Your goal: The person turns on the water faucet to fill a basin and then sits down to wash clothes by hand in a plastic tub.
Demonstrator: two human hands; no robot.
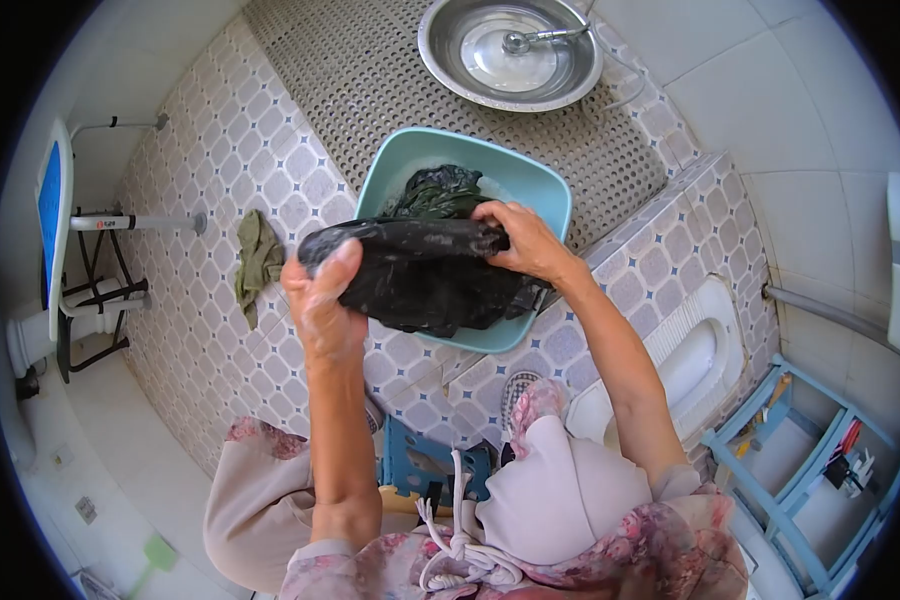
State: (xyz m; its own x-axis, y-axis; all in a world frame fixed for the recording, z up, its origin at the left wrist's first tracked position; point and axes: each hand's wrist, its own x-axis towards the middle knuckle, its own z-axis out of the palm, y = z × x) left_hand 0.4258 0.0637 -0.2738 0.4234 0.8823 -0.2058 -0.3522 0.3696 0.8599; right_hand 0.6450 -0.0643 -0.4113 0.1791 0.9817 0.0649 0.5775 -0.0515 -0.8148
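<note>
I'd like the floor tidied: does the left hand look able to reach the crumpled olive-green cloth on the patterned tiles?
Likely yes, once free: the left hand grips the wet black cloth, but only patterned tiles show between that hand and the olive-green cloth.

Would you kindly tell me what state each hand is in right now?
Left hand: closed, holding one end of the wet black cloth.
Right hand: closed, holding its other end over the teal basin.
</note>
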